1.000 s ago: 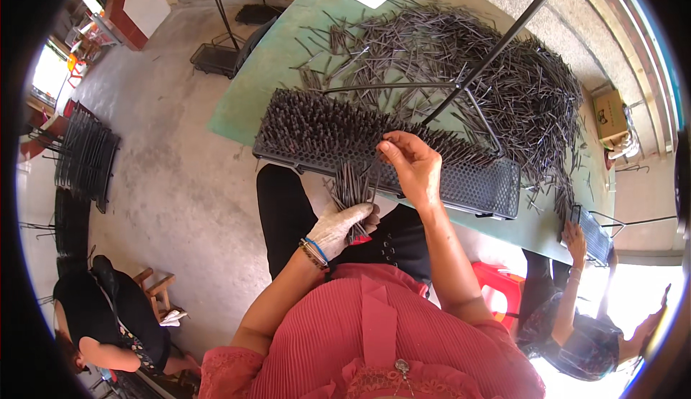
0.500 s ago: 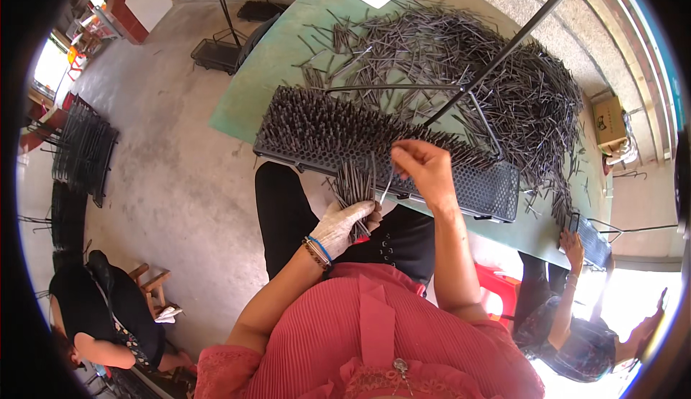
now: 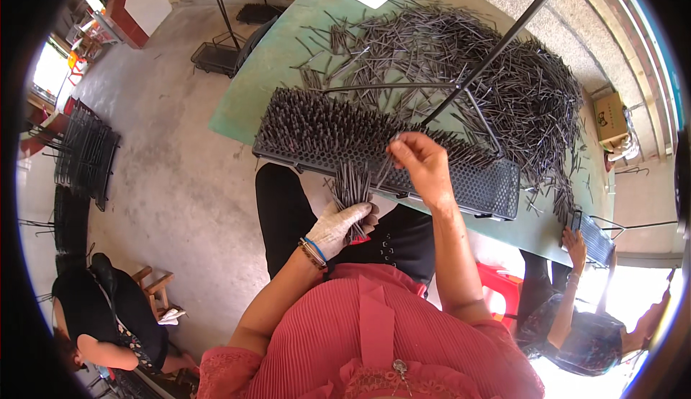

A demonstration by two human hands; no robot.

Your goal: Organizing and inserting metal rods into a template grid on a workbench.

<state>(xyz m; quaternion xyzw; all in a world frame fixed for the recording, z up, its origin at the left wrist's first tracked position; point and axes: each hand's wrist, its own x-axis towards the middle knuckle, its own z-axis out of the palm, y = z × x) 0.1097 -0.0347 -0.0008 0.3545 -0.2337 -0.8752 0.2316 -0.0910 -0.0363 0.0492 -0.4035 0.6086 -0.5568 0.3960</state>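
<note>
A brown cardboard box (image 3: pixel 610 119) sits right of the green table (image 3: pixel 248 104). The gloved left hand (image 3: pixel 344 224) grips a bundle of dark pins (image 3: pixel 351 187); the right hand (image 3: pixel 421 163) pinches one pin over the black tray (image 3: pixel 489 190).

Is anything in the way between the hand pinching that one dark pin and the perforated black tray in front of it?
Nothing visible blocks it. The right hand holds the pin just above the tray, at the near edge of the pins already standing there. The gloved left hand holds its bundle lower, to the side.
</note>
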